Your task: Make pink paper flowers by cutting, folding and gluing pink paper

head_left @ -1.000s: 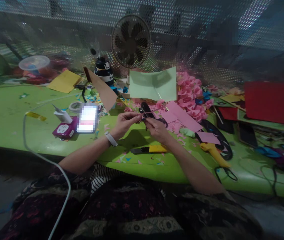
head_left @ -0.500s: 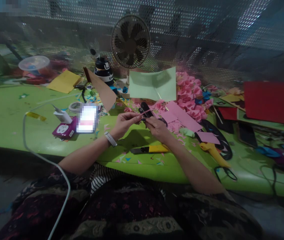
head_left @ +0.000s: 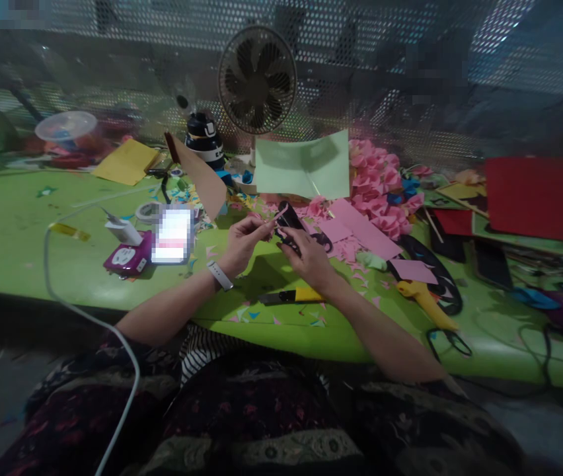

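While both forearms rest at the near edge of the green table [head_left: 24,231], the left hand [head_left: 244,239] is raised just above it with its fingertips pinched on a small pink paper strip [head_left: 281,213], which curls upward between the two hands. The right hand [head_left: 308,254] is closed around the handles of a pair of black scissors [head_left: 289,221], whose blades point up and away and meet the strip at its tip; whether the blades are parted or closed is too small to tell. A white wristband [head_left: 220,276] sits on the left wrist. Just below the hands, a yellow utility knife [head_left: 294,296] lies flat on the table among scattered paper triangles. Beyond the hands lie pink paper sheets [head_left: 361,231] and a heap of pink paper flowers [head_left: 378,182], with a pale green card [head_left: 301,165] standing folded behind them. A small fan [head_left: 256,79] stands at the back by the perforated wall, beside a dark bottle [head_left: 205,142]. To the left are a phone [head_left: 172,235] with a lit screen, a purple case [head_left: 125,256] touching it, and a roll of tape [head_left: 149,211], while a white cable [head_left: 63,291] loops across the table and down toward the lap. To the right lie a yellow glue gun [head_left: 425,304] and a large red sheet [head_left: 539,198].
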Available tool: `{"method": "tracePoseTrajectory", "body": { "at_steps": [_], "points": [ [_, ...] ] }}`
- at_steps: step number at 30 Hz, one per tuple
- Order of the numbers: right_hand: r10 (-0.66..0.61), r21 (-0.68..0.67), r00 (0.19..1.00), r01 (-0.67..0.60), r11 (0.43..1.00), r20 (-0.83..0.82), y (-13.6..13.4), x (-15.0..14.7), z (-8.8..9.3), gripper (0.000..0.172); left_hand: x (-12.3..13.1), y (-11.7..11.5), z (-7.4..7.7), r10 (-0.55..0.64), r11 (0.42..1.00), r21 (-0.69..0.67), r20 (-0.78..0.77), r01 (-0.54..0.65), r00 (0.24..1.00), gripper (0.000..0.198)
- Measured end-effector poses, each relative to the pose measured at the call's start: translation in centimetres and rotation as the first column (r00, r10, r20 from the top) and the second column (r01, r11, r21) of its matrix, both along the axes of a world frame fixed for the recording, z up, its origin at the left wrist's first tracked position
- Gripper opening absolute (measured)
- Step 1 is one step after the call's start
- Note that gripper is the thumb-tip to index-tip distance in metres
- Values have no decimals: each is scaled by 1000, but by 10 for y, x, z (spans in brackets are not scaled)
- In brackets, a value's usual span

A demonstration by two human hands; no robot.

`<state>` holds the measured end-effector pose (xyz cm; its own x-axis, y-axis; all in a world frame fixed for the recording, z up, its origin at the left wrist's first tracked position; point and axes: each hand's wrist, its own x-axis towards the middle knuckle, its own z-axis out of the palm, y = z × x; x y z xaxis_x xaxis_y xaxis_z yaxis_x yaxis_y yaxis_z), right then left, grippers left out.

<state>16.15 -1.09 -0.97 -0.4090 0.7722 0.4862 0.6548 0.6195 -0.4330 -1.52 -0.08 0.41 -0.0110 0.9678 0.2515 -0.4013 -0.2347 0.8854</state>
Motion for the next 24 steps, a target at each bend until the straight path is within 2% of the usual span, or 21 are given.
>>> {"method": "tracePoseTrajectory", "body": {
  "at_steps": [3,9,13,24],
  "points": [
    [-7,47,999,5,999,51,-1,-1,1,43,0,0,-1,10,1000,3,-13,-10,1000,35],
    [-22,19,994,20,1000,111,-3,-1,3,47,-1,1,-2,22,1000,14,-36,-22,999,36],
    [-43,60,991,36,998,126,-1,0,2,47,-1,2,-3,25,1000,7,-31,-24,999,36],
    [-4,70,990,-6,998,141,4,5,-1,47,-1,4,-7,-50,998,-51,-17,49,999,33]
  ]
}}
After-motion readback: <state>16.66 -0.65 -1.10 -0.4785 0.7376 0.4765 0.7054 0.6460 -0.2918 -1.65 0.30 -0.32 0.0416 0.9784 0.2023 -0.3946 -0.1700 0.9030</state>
